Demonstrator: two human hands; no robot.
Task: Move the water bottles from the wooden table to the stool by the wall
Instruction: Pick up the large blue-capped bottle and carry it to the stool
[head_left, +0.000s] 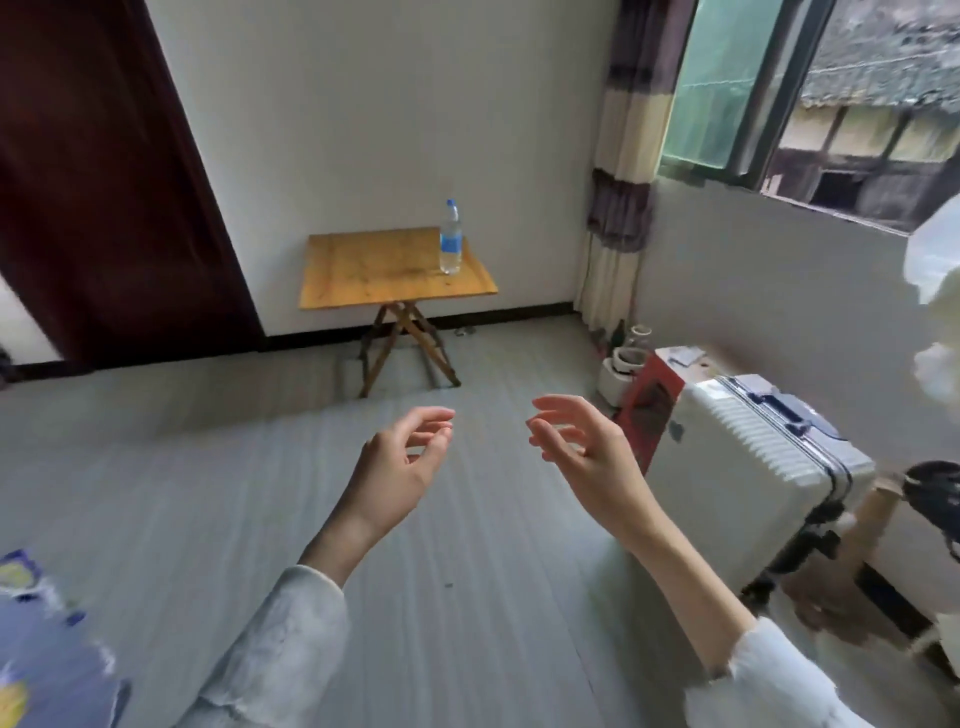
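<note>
Ahead at twelve o'clock, one water bottle (451, 238) stands on the wooden table (384, 270); left hand (402, 460) and right hand (582, 447) loosely spread, empty, likely readied for grasping.

One bottle (451, 238), two hands (seemingly empty)

We observe both forearms raised in front of the body, white sleeves pushed back from the wrists. Our left hand (402, 460) is held palm inward, fingers loosely curled, gripping nothing. Our right hand (582, 447) faces it, fingers spread and slightly bent, likewise empty. The two hands are near each other but apart, not touching.
</note>
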